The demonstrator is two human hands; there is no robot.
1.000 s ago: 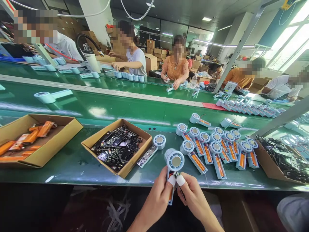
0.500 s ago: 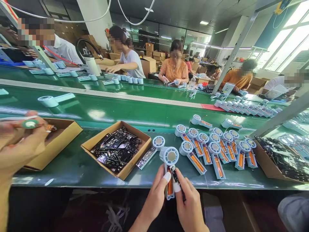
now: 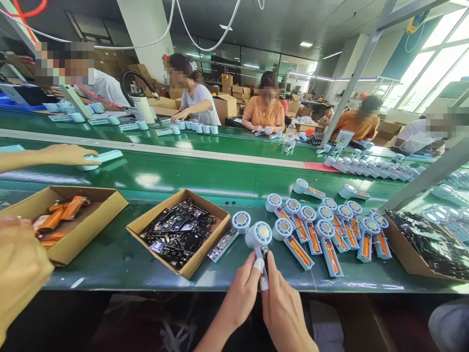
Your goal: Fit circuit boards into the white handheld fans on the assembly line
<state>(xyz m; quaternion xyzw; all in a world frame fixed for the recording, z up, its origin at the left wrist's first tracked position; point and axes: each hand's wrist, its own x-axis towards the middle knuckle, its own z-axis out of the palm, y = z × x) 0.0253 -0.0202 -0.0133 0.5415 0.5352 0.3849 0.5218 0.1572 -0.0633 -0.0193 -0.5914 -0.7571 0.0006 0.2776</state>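
A light-blue handheld fan body (image 3: 259,234) is between my hands at the table's front edge, its round head facing up. My left hand (image 3: 238,291) is closed around the handle, with a white cover on the thumb. My right hand (image 3: 286,305) is closed against the handle's right side, pressing a dark circuit board (image 3: 266,256) there; fingers hide most of it. Just left of the fan lies another fan body (image 3: 241,222) with a circuit board along its handle. Several more fan bodies (image 3: 326,229) with orange batteries and red wires lie to the right.
A cardboard box (image 3: 190,273) of circuit boards stands left of my hands. Further left is a box (image 3: 66,252) of orange batteries, near a co-worker's blurred hand (image 3: 22,274). Another hand (image 3: 69,155) touches a fan on the green belt (image 3: 176,168). A metal post (image 3: 414,181) rises at right.
The fan handle has turned in my hands, and the circuit board has moved from above it to against it. At left, a co-worker's hand has reached a fan on the belt.
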